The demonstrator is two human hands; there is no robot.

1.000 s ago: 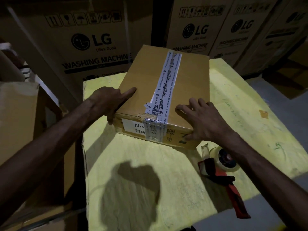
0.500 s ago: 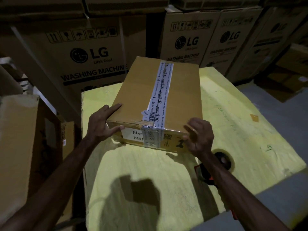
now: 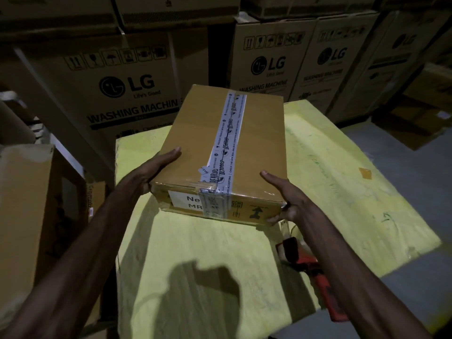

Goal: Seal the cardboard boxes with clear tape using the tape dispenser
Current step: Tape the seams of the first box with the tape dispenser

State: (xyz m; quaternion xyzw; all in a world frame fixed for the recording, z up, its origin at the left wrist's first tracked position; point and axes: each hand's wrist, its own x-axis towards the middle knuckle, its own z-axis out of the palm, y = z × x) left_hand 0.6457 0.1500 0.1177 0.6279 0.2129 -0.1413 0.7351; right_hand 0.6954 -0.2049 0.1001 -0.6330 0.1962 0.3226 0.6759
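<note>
A brown cardboard box [image 3: 195, 133] with a strip of white printed tape [image 3: 228, 140] along its top seam sits slightly tilted over the yellow-covered table [image 3: 208, 245]. My left hand [image 3: 151, 174] holds its near left edge, one digit lying on top and the rest hidden beside or below. At the near right corner my right hand [image 3: 286, 201] grips the box, thumb on top and fingers curled round the front lower edge. The red tape dispenser [image 3: 305, 263] lies on the table, partly hidden under my right forearm.
Large LG washing machine cartons [image 3: 122, 89] stand stacked behind the table, and more [image 3: 281, 64] to the back right. A brown carton [image 3: 27, 192] stands at the left. Grey floor [image 3: 415, 179] shows to the right of the table.
Both hands have slid from the box's top and front face to its two sides. The near end of the box has come up and toward me.
</note>
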